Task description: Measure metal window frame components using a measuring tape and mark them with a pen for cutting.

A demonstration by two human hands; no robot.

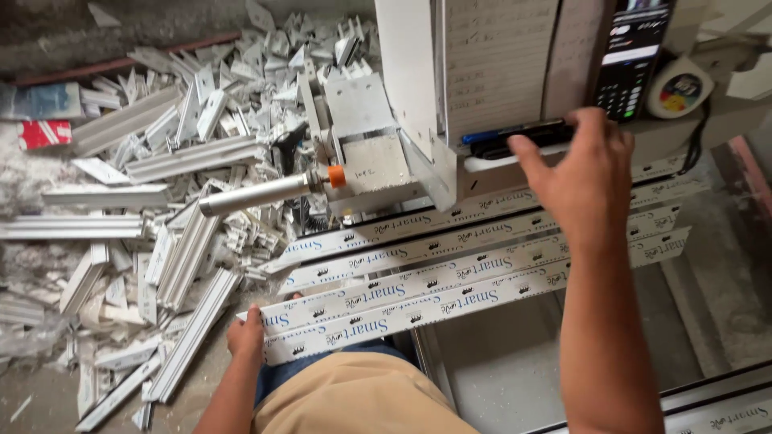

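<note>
At the lower left of the frame, the left hand [245, 336] gripped the near end of white profile strips [450, 277] laid across the machine bed [515, 370], steadying them; the right hand [581, 173], fingers curled, rested on their far end, upper right.

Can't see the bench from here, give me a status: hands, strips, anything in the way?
Left hand gripping white strips at their near end. Right hand on the machine's black bar. Offcut pile left.

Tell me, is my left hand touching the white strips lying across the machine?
Touching. The head view shows the left hand gripping the near ends of the white strips, fingers wrapped over their edge, no gap visible.
</note>
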